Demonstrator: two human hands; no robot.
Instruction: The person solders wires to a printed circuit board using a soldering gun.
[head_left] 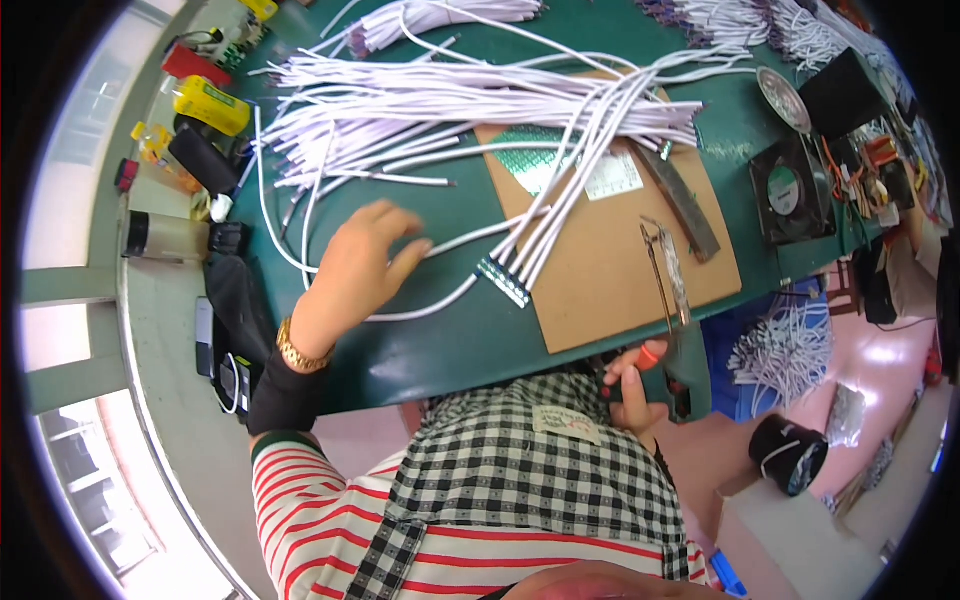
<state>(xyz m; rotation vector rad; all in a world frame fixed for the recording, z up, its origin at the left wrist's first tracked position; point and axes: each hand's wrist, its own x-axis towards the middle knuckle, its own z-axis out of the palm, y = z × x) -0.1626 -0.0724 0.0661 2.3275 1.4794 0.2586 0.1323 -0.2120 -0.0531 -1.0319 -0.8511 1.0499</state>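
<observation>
My left hand [362, 262] hovers over the left part of the green table, fingers bent and thumb apart, slightly blurred; it appears to hold nothing. Just right of it, a small green circuit board [503, 282] lies at the cardboard's left edge, several white wires [570, 190] running up from it. At the table's front edge, my right hand [634, 398] is closed around a soldering iron [656, 290] with an orange-red collar; its thin metal shaft points away over the cardboard [600, 290]. A foil-wrapped piece [675, 275] is beside the shaft.
A large bundle of white wires [400, 105] spreads across the table. A dark bar [680, 205] and a white label [612, 178] rest on the cardboard. A black fan [790, 190] stands at right. Bottles, one yellow [212, 105], line the left side; a black bucket [788, 453] is on the floor.
</observation>
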